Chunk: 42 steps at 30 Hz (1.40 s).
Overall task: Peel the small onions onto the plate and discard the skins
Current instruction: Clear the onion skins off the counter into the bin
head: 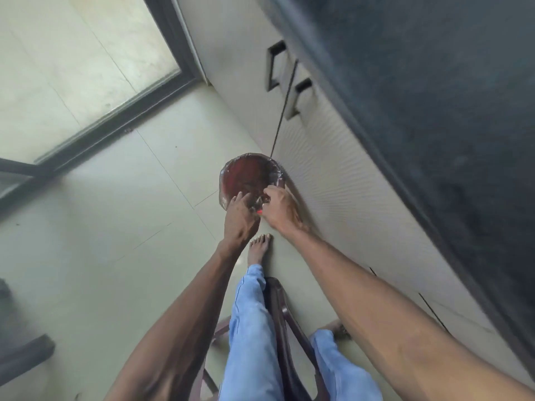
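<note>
Both arms reach forward and down to a round red bin (246,175) standing on the pale tiled floor (121,227), right against the base of a light ribbed cabinet (333,175). The bin is lined with a clear, shiny plastic bag (224,185) whose edge is folded over the rim.

The left hand (241,218) hangs over the near rim of the bin, its fingers pointing down into the opening and loosely spread; whether they hold anything cannot be told. The right hand (279,208) is at the near right part of the rim, just beside the left hand, and its grip is curled, pinching what looks like a crumpled bit of the plastic liner or skins; motion blur makes it unclear which. A small bright red speck (259,211) shows between the two hands, too small to identify.

No onions or plate can be made out; anything inside the bin is only a dark reddish blur.

Below the hands, a bare foot (259,248) rests on the floor near the bin, with light blue jeans (252,328) covering the legs. A dark brown plastic chair (285,319) sits between the knees. A dark stone desk (434,82) runs above the cabinet, which carries two dark rectangular handles (275,68).
</note>
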### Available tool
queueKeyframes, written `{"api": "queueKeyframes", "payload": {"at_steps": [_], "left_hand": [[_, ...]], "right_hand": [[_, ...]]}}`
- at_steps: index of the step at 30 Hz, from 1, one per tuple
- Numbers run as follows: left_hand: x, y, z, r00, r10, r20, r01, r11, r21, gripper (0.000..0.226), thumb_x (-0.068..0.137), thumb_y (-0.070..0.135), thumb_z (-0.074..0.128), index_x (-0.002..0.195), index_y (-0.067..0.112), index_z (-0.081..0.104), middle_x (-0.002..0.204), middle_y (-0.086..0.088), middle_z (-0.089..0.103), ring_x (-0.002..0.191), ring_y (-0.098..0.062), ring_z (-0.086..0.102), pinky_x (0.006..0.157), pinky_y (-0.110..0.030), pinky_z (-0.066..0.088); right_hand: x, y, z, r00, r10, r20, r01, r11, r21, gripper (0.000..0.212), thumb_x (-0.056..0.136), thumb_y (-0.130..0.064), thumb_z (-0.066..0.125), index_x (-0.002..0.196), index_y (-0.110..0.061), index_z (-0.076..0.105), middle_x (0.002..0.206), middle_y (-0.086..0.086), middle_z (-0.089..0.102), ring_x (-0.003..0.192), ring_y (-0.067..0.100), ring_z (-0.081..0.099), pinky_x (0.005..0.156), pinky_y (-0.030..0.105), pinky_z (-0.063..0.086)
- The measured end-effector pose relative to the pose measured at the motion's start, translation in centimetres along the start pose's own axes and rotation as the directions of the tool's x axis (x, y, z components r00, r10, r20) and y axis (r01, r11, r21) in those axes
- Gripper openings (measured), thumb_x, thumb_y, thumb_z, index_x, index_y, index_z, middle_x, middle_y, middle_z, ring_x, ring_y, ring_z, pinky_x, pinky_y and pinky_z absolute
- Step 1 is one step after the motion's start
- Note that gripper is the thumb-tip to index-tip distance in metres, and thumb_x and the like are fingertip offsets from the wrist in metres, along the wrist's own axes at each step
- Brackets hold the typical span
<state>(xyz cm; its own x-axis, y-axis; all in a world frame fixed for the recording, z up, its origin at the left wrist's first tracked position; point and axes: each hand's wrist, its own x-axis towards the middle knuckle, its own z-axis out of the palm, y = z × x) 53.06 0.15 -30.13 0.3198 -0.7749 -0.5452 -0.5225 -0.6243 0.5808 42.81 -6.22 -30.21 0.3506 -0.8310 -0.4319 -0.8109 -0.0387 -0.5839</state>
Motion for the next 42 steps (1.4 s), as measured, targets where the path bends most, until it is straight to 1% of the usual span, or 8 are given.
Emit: {"api": "queueKeyframes", "payload": {"at_steps": [3,7,14,17,23,31,37,42], "left_hand": [[-7.3,5.6,-1.6,0.99,0.078,-0.121,-0.088,0.993,-0.081,0.042,0.071,0.01,0.038,0.096,0.008,0.071,0.096,-0.009,0.072,0.093,-0.032,0.064,0.082,-0.045,0.051],[-16.0,12.0,-1.1,0.931,0.262,-0.255,-0.257,0.965,0.055,0.038,0.073,0.004,0.045,0.098,0.005,0.074,0.095,-0.012,0.073,0.088,-0.036,0.065,0.077,-0.045,0.054],[-30.7,22.9,7.7,0.615,0.668,-0.418,-0.596,0.741,0.308,0.039,0.082,-0.001,0.047,0.112,0.005,0.071,0.101,-0.015,0.064,0.094,-0.031,0.051,0.088,-0.045,0.045],[-34.5,28.2,12.4,0.556,0.756,-0.345,-0.713,0.648,0.269,0.038,0.086,0.002,0.049,0.12,0.006,0.067,0.111,-0.015,0.062,0.101,-0.029,0.049,0.092,-0.038,0.039],[-40.9,36.7,22.0,0.492,0.87,-0.02,-0.855,0.487,0.178,0.037,0.089,0.011,0.054,0.124,0.008,0.065,0.123,-0.014,0.06,0.11,-0.034,0.054,0.096,-0.044,0.043],[-45.8,44.0,30.3,0.569,0.737,0.365,-0.805,0.59,0.063,0.042,0.093,0.018,0.062,0.133,0.004,0.059,0.13,-0.017,0.058,0.122,-0.034,0.05,0.104,-0.039,0.039],[-46.1,48.0,32.5,0.627,0.623,0.468,-0.746,0.654,0.129,0.028,0.087,0.018,0.06,0.111,0.003,0.064,0.107,-0.013,0.057,0.106,-0.034,0.052,0.091,-0.039,0.042],[-45.4,48.6,33.2,0.662,0.553,0.506,-0.711,0.676,0.191,0.014,0.08,0.019,0.059,0.08,0.005,0.06,0.094,-0.013,0.063,0.087,-0.033,0.056,0.07,-0.034,0.038]], "right_hand": [[-7.7,-1.5,-5.6,0.987,-0.083,-0.135,0.093,0.993,0.071,0.011,0.077,0.005,0.051,0.068,-0.002,0.054,0.078,0.016,0.063,0.076,0.036,0.058,0.061,0.035,0.033],[-18.5,-1.2,-13.9,0.923,-0.192,-0.332,0.23,0.97,0.078,0.036,0.083,-0.022,0.035,0.072,-0.003,0.062,0.076,0.014,0.067,0.073,0.032,0.06,0.061,0.036,0.046],[-35.2,7.9,-25.5,0.689,-0.251,-0.68,0.244,0.964,-0.108,0.029,0.082,-0.001,0.047,0.093,0.001,0.073,0.097,0.013,0.074,0.093,0.032,0.068,0.086,0.04,0.055],[-40.1,13.5,-29.1,0.58,-0.172,-0.796,0.109,0.985,-0.134,0.03,0.082,0.001,0.053,0.104,0.002,0.074,0.111,0.014,0.073,0.108,0.03,0.067,0.1,0.04,0.05],[-49.4,23.5,-33.6,0.45,0.081,-0.889,-0.138,0.99,0.021,0.029,0.085,-0.001,0.058,0.111,0.0,0.072,0.118,0.013,0.071,0.114,0.029,0.065,0.102,0.039,0.049],[-57.9,32.2,-38.3,0.157,0.436,-0.886,-0.375,0.856,0.355,0.024,0.082,0.004,0.069,0.106,-0.002,0.071,0.106,0.013,0.072,0.102,0.03,0.066,0.088,0.028,0.051],[-60.0,35.9,-40.6,0.086,0.63,-0.772,-0.498,0.698,0.514,0.033,0.09,-0.006,0.066,0.122,0.002,0.063,0.122,0.018,0.063,0.115,0.03,0.056,0.091,0.029,0.047],[-59.4,36.8,-41.3,0.05,0.777,-0.628,-0.561,0.542,0.626,0.018,0.088,-0.009,0.063,0.103,0.001,0.063,0.113,0.017,0.058,0.102,0.03,0.055,0.088,0.036,0.046]]}}
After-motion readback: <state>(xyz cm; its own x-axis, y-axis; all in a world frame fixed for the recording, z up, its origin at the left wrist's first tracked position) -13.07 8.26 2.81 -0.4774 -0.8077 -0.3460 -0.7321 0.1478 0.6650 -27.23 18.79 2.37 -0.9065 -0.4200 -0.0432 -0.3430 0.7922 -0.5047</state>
